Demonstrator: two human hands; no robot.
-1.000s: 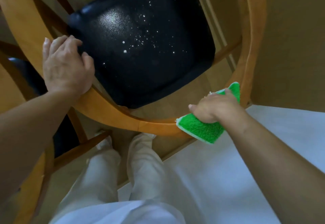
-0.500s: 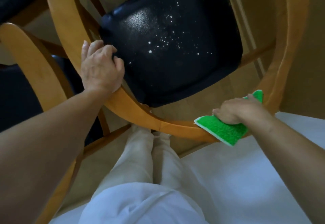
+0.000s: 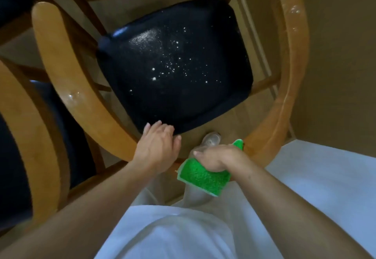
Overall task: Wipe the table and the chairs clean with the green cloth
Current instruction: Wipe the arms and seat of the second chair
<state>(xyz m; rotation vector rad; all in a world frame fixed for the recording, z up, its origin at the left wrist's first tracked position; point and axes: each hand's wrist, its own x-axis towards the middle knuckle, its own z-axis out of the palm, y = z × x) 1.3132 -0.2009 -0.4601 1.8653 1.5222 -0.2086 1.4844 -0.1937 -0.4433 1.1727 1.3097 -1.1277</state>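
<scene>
right hand (image 3: 218,160) grip: holding green cloth (image 3: 203,179) on chair rail (image 3: 284,96) | left hand (image 3: 157,146) relaxed, steadying rail | tip: press flat, follow curve

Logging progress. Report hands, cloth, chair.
Left hand open on chair rail. Right hand grips green cloth on rail. White specks on seat.

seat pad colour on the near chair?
Black seat pad, glossy, dotted with white specks; the head view shows it.
</scene>
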